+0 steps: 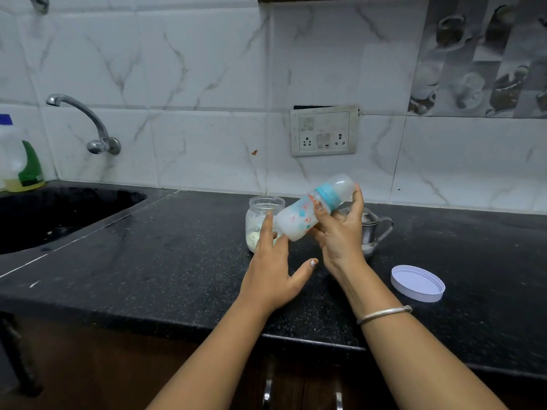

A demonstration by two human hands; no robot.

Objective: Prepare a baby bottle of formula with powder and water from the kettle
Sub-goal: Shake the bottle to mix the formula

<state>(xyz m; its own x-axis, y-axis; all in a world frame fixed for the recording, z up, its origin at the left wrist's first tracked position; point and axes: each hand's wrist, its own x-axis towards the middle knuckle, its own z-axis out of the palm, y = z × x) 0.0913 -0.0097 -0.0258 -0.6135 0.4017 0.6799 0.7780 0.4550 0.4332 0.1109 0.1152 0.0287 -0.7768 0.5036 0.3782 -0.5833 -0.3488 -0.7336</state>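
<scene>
Now your left hand (272,270) is spread, straight fingertips by the open powder jar (260,207) and at the base of the baby bottle (302,217); the capped bottle tilts in the air; your right hand (340,238) grips its middle; the steel kettle (377,229) stands just behind; a white lid (417,282) lies on the counter (177,247).

We log a black sink (59,214) sunk in the dark speckled counter (177,261). Chrome tap (85,119) on the wall (207,69) just above the sink. Detergent jug (20,161) with green label at the sink's far left rim. Socket panel (324,130) well right of the sink, printed grey tiles (479,54) farther right.
</scene>
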